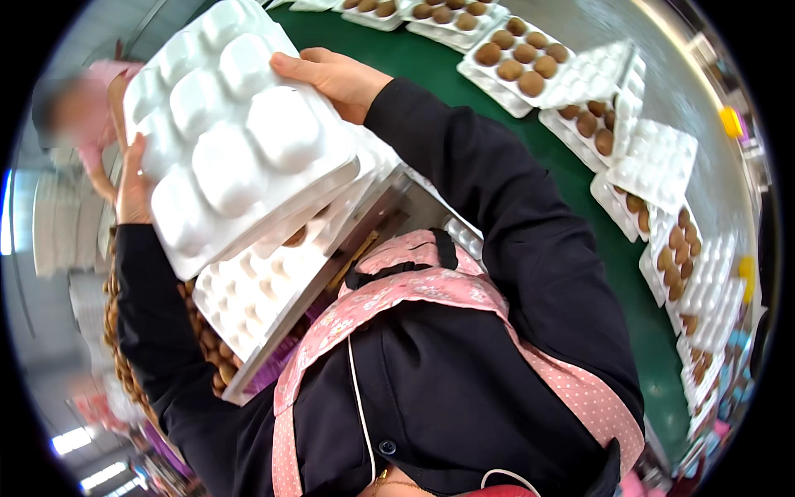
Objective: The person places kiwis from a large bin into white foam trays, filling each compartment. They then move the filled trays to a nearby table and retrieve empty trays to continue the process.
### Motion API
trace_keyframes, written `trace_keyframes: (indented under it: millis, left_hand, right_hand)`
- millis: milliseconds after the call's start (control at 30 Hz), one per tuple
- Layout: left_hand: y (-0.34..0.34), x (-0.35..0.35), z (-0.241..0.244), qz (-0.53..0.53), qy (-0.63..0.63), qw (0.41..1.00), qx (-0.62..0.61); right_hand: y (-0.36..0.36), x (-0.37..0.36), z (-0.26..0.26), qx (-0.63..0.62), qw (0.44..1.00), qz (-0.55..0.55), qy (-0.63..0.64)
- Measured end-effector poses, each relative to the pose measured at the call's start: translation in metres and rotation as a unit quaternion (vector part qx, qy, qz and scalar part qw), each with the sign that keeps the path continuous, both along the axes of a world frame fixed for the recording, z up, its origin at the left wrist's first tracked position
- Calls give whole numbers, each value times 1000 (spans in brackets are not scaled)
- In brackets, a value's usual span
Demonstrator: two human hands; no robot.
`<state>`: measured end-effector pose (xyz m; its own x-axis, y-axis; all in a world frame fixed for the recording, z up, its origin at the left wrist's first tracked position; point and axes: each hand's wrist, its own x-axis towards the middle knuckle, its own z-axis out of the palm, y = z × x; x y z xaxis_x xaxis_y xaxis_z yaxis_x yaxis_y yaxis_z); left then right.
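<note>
Both my hands hold a white moulded plastic fruit tray [227, 158] with large rounded cups, tilted up before me. My left hand [133, 183] grips its left side, fingers partly hidden behind it. At the upper right edge, my right hand [338, 77] has its thumb on top and its fingers at the side. Just beneath lies another white tray [242, 304] with smaller hollows, near a metal ledge [298, 310]. One brown fruit [295, 237], apparently a kiwifruit, shows in the gap under the held tray; the rest there is hidden.
A green conveyor belt [435, 71] curves along the top and right. Kiwifruit-filled trays [525, 59] line its far side, several with lids raised. Loose kiwifruit [214, 348] are heaped at the left. Another person [102, 112] stands at the upper left beside stacked white trays [65, 217].
</note>
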<state>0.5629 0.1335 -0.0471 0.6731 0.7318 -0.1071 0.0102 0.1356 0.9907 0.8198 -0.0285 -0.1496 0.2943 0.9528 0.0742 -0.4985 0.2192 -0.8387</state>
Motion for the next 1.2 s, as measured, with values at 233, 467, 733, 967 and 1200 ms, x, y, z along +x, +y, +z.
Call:
trace_keyframes:
  millis: [233,467,733,967,1200]
  left_hand:
    - [-60,121,70,-151,-19,985,77]
    - [-169,272,7,-416,-18,909,-22]
    - [-329,360,-148,-704,159,692,34]
    - [-387,428,-285,-809,210,545,70]
    - [-392,502,-318,-820,247,432,283]
  right_hand:
    - [-134,55,72,121,985,-104,-64]
    - [-309,32,31,24,903,-426,-55]
    - [-394,-87,-113,-33,744,-634,208]
    - [-369,-95,-201,-45,661,-674,328]
    - [-316,-47,-244,-84,642,-614,450]
